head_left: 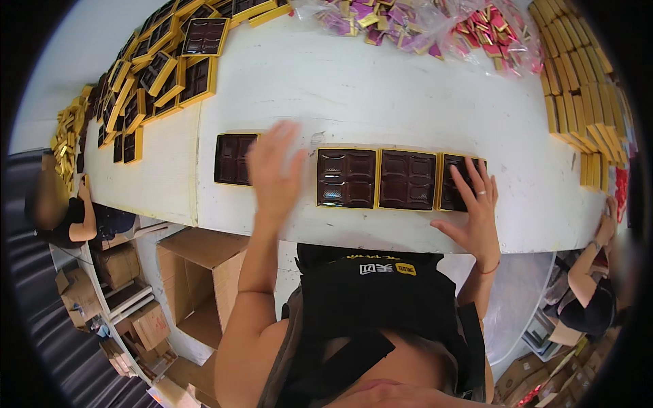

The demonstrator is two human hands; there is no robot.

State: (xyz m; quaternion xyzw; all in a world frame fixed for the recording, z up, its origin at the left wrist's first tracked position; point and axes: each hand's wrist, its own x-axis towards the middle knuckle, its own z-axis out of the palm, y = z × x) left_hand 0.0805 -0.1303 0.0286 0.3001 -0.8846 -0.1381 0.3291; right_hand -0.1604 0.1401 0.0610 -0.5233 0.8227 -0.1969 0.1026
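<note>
Several gold-edged boxes with dark brown, sectioned trays in them lie flat on the white table. My left hand (273,170), blurred by motion, is over the right side of the leftmost box (232,159). Its fingers stretch out and the thumb stands apart; whether it touches the box I cannot tell. Right of it, a box (346,178) and another box (407,179) lie side by side. My right hand (479,211), a ring on one finger, spreads open over the third box of that row (451,194), hiding its right part. The tray sections look empty.
More tray boxes (204,37) are heaped at the far left. Clear bags of purple and pink small pieces (486,32) lie at the far edge. Gold boxes (585,75) are stacked at right. People sit at both ends; an open carton (197,285) stands below the table.
</note>
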